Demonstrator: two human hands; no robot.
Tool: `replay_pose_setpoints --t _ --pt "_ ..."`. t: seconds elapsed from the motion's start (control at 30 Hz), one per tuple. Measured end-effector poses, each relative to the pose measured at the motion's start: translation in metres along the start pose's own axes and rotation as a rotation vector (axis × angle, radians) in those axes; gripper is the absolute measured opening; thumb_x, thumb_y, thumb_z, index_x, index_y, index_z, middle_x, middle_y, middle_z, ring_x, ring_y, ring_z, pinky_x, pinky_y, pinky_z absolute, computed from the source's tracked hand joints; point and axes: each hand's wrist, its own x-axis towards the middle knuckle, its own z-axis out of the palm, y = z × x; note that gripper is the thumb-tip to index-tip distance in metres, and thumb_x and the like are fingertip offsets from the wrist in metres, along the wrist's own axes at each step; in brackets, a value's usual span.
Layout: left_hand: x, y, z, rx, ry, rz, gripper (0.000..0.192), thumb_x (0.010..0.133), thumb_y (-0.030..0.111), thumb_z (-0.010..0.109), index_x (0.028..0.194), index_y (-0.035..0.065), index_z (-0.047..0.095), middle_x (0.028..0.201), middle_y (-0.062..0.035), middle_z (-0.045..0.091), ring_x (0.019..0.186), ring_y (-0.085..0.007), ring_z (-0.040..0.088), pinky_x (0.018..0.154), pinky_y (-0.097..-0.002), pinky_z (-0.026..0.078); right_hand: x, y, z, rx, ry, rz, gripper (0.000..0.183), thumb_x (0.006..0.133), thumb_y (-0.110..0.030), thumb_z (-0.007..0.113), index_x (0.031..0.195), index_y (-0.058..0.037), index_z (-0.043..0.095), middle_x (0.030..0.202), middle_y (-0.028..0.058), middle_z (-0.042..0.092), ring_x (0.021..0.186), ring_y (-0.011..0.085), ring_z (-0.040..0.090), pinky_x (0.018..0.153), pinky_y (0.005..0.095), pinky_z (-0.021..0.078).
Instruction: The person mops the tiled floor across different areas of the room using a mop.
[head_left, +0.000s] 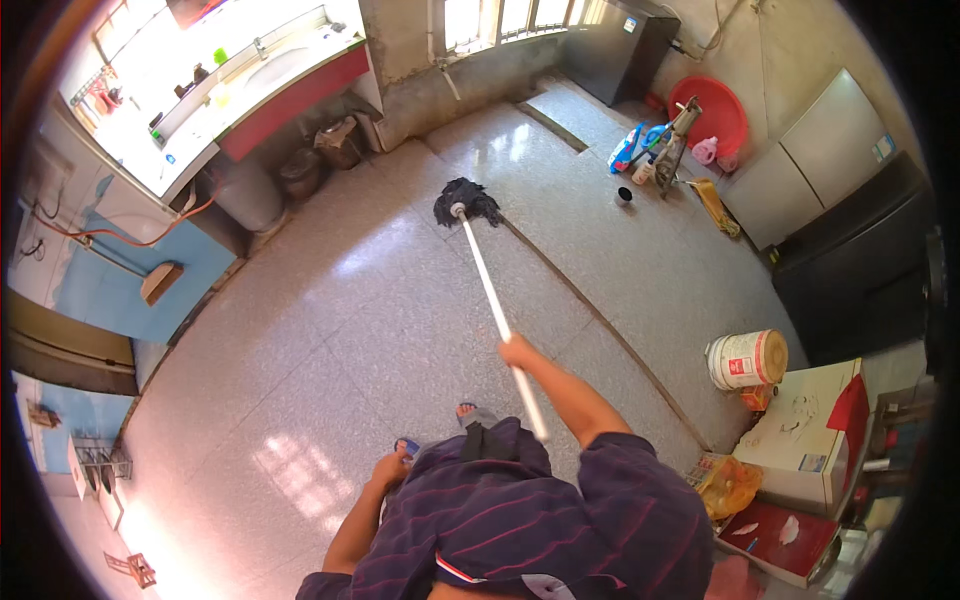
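Note:
My right hand (517, 351) is closed around the white handle (489, 289) of a mop. Its dark string head (465, 201) rests on the speckled tile floor (360, 330), out in front of me. The handle's near end (538, 427) hangs free, close to my waist. At my left side hangs my left hand (391, 469), away from the mop. Its fingers are partly hidden, so whether they are apart or closed is unclear. My feet in blue sandals (406, 445) show just past my striped shirt.
A dark groove (600, 319) crosses the floor on the right. A white bucket (746, 360) lies by a white cabinet (799, 435). Bottles (626, 150) and a red basin (709, 112) stand at the far right. Under the sink counter (277, 71) are bins (337, 142); a broom (160, 282) hangs left.

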Motion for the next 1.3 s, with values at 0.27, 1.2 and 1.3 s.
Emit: replay_pose_setpoints --t 0.27,1.2,1.3 --pt "0.040 -0.003 -0.002 0.154 -0.060 0.093 0.027 0.072 0.020 0.049 0.096 0.0110 0.060 0.094 -0.0170 0.059 0.090 -0.0323 0.056 0.078 -0.0386 0.044 -0.210 0.206 -0.041 -0.132 -0.038 0.242 0.041 0.079 -0.037 0.048 0.101 -0.0013 0.049 0.087 0.0233 0.057 0.080 0.0358 0.058 0.067 0.0438 0.0442" --pt "-0.051 -0.008 0.031 -0.130 0.215 -0.143 0.026 0.074 0.023 0.048 0.091 0.0081 0.061 0.088 -0.0176 0.060 0.084 -0.0331 0.057 0.074 -0.0397 0.045 0.051 -0.067 -0.013 -0.067 -0.176 0.095 0.041 0.081 -0.034 0.043 0.062 0.0004 0.052 0.046 0.0115 0.049 0.040 0.0228 0.051 0.039 0.0369 0.0408" --pt "-0.029 -0.009 0.028 -0.085 0.208 -0.110 0.024 0.075 0.022 0.048 0.090 0.0095 0.062 0.089 -0.0170 0.060 0.084 -0.0331 0.057 0.074 -0.0403 0.044 0.010 0.031 -0.004 -0.047 -0.112 0.081 0.042 0.081 -0.035 0.043 0.064 0.0025 0.053 0.047 0.0119 0.051 0.039 0.0229 0.052 0.039 0.0363 0.0413"
